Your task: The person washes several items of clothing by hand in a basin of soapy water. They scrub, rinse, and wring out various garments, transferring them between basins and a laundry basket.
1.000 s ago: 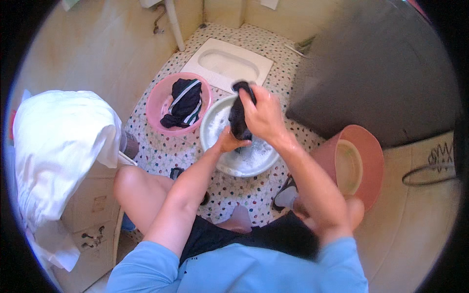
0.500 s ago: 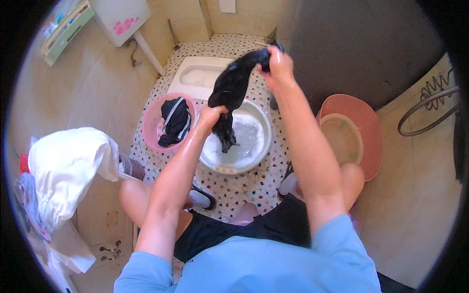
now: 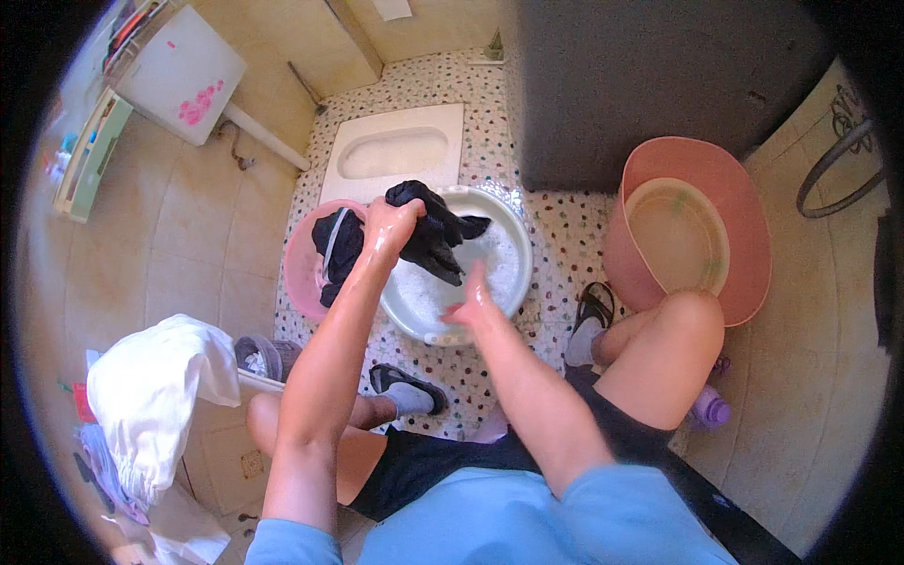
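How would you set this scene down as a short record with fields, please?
Left hand: gripping bunched black cloth
Right hand: open, holding nothing, over the pale basin
Pale basin contents: foamy water
Left side: pink basin with dark striped cloth
Right side: pink tub, cream basin inside
Floor: speckled

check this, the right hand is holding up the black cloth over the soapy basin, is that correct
Wrong hand: in the head view, the left hand holds up the black cloth over the soapy basin. The right hand looks open.
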`<control>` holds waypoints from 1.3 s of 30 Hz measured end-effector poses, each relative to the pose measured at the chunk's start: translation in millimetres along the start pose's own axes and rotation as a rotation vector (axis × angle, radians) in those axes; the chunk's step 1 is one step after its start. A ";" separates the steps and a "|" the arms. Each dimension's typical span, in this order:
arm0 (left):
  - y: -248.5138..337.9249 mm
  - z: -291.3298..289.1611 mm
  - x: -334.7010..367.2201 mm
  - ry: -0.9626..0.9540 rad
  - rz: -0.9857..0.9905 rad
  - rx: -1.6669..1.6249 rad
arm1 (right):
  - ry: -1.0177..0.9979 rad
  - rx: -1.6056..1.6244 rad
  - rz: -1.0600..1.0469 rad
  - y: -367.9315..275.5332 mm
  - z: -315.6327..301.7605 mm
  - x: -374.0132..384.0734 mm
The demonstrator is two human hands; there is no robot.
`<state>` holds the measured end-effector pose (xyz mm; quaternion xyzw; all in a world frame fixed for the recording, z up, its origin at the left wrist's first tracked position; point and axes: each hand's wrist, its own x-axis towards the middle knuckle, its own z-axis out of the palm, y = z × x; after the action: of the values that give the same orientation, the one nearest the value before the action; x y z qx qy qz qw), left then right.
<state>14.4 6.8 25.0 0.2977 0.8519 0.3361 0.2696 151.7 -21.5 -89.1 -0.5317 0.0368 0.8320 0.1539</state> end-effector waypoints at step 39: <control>-105.0 69.0 18.0 -0.313 -0.407 -0.414 | -0.267 -1.039 -0.170 -16.1 13.6 -32.0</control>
<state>13.4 -15.0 -100.0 0.1085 0.7559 0.3915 0.5134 156.9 -10.1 -52.9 -0.4287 -0.4423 0.7856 -0.0588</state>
